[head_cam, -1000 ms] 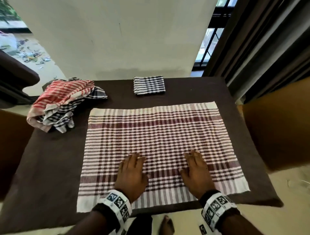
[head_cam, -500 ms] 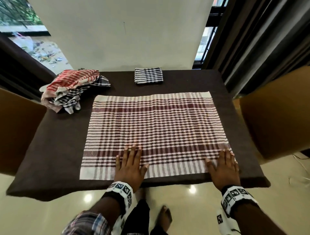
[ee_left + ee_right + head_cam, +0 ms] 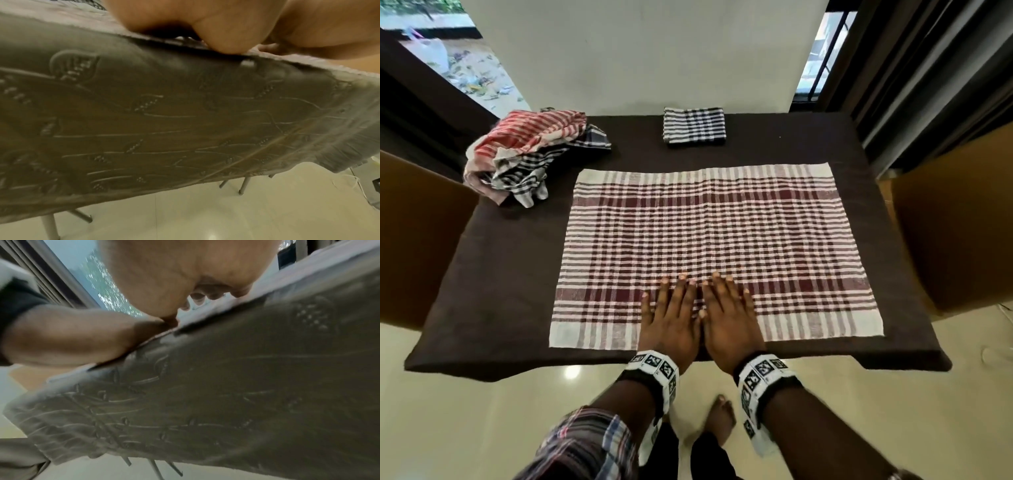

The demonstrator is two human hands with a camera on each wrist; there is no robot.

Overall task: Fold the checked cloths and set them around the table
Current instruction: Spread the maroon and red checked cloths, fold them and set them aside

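Note:
A maroon-and-white checked cloth (image 3: pixel 715 240) lies spread flat across the dark brown table (image 3: pixel 493 274). My left hand (image 3: pixel 671 315) and right hand (image 3: pixel 729 311) press flat on its near edge at the middle, side by side and touching, fingers straight. A folded black-and-white checked cloth (image 3: pixel 694 125) sits at the table's far edge. A heap of unfolded cloths (image 3: pixel 530 150), red-striped on top, lies at the far left corner. In the wrist views the palm of my left hand (image 3: pixel 216 24) and of my right hand (image 3: pixel 185 272) rests at the table's edge above the hanging embossed tablecloth (image 3: pixel 164 121).
Brown chair backs stand at the left (image 3: pixel 417 233) and right (image 3: pixel 955 222) of the table. A white wall (image 3: pixel 647 51) rises behind it, with dark curtains (image 3: pixel 928 68) at the right. The floor (image 3: pixel 482 428) is pale tile; my bare foot (image 3: pixel 720 416) shows below.
My right hand has slid left along the cloth's near edge from its right corner to meet the left hand at the middle. The cloth lies smoother.

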